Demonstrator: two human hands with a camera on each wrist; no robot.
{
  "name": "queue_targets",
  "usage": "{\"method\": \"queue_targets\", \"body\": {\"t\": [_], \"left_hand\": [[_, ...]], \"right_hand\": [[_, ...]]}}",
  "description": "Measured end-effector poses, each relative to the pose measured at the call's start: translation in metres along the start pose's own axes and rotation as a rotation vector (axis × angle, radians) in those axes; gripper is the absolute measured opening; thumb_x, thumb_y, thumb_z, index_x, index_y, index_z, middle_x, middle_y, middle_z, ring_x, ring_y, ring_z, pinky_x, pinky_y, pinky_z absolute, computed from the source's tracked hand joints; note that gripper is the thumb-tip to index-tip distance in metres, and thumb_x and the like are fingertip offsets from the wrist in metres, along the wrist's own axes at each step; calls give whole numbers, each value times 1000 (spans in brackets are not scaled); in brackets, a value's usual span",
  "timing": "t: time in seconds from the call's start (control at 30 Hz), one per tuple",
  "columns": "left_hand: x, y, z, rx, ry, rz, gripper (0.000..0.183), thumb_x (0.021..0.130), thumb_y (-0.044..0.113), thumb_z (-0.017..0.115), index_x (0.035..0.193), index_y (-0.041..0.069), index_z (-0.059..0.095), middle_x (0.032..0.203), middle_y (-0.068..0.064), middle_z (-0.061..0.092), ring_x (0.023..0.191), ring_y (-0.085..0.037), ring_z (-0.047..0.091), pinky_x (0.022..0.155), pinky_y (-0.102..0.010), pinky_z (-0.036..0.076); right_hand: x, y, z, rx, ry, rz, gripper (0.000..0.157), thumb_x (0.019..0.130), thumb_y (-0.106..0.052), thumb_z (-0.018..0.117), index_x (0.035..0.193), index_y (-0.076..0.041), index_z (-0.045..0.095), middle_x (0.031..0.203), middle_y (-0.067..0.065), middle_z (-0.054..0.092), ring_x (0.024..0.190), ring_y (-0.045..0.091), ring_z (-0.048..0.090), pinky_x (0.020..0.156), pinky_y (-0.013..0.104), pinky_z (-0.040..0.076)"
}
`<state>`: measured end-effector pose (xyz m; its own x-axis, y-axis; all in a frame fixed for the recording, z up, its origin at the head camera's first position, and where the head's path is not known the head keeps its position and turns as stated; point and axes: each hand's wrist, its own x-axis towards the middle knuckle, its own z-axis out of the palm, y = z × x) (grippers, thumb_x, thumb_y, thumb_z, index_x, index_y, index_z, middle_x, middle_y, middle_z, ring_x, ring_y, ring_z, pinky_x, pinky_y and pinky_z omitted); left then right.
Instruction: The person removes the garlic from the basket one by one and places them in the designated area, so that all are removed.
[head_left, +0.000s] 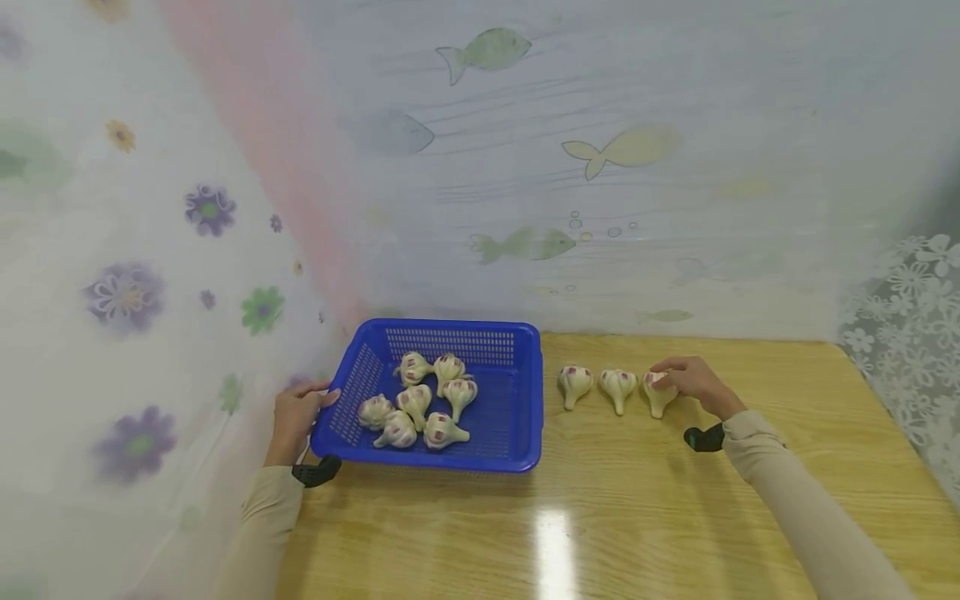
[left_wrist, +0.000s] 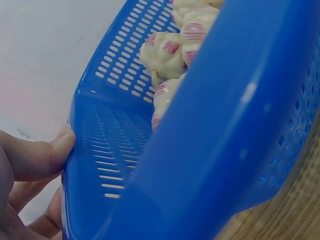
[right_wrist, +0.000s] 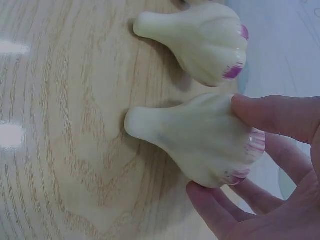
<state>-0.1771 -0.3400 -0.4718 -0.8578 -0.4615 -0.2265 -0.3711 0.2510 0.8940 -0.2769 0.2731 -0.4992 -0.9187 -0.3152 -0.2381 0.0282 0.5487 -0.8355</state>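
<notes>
A blue plastic basket (head_left: 528, 392) with slotted walls stands on the table, several garlic bulbs (head_left: 414, 403) lying inside toward its left. My left hand (head_left: 295, 417) grips the basket's left rim, and in the left wrist view the thumb (left_wrist: 47, 152) lies on the rim with fingers behind the wall. To the right of the basket, three garlic bulbs form a row, stems toward me. My right hand (head_left: 693, 382) pinches the rightmost garlic bulb (right_wrist: 190, 135) between thumb and fingers; this bulb lies on the table. Beside it is the middle garlic bulb (right_wrist: 200, 42).
The wooden table (head_left: 637, 508) meets a painted wall (head_left: 675, 250) at the back. Another wall (head_left: 150, 358) with flower pictures runs close along the left, next to my left hand. The leftmost garlic bulb (head_left: 575, 383) of the row sits near the basket's right side.
</notes>
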Motion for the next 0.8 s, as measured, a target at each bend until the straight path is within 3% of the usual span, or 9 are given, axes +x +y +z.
{"method": "queue_targets", "body": {"t": [0.47, 0.8], "left_hand": [[-3, 1, 0, -13, 3, 3, 42, 87, 14, 66, 125, -2, 59, 111, -19, 59, 72, -14, 62, 61, -28, 52], [-2, 1, 0, -33, -1, -2, 43, 86, 13, 67, 124, -3, 59, 113, -20, 59, 72, -13, 62, 62, -28, 53]], "right_hand": [[4, 0, 1, -37, 2, 8, 49, 92, -13, 56, 132, 13, 43, 138, 35, 35, 120, 50, 39, 90, 54, 42], [1, -3, 1, -35, 14, 9, 50, 93, -15, 56, 132, 13, 43, 137, 35, 36, 121, 51, 38, 91, 55, 41]]}}
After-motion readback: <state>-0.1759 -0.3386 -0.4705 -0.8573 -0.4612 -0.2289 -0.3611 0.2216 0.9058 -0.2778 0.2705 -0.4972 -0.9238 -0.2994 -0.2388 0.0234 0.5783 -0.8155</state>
